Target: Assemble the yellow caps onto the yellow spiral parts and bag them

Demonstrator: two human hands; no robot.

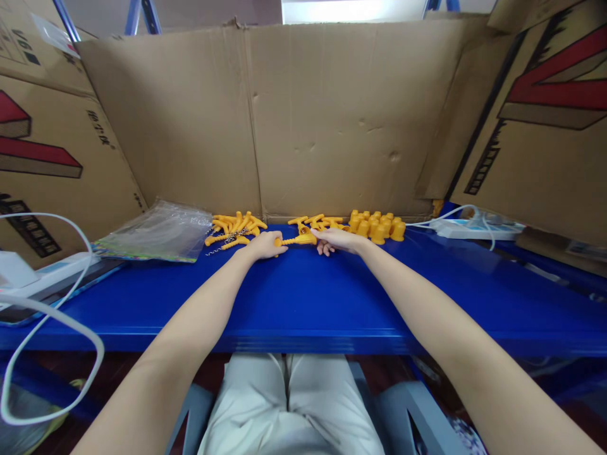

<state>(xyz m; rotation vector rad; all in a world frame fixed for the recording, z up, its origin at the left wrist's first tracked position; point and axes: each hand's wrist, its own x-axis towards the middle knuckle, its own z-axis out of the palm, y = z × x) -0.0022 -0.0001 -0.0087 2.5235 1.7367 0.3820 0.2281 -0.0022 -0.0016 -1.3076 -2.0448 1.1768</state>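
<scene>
A yellow plastic corkscrew with a threaded shaft lies sideways between my two hands. My left hand is closed around its handle end. At the other end, my right hand pinches the flared yellow body. Just left of my left hand is a pile of yellow corkscrew handles, some with metal spirals showing. Behind my right hand lie several yellow T-shaped pieces, partly hidden. Further right stands a cluster of yellow bell-shaped caps.
Clear plastic bags lie left on the blue tabletop. Cardboard panels wall the back and sides. A white power strip sits at the right, and a white cable loops over the left front edge.
</scene>
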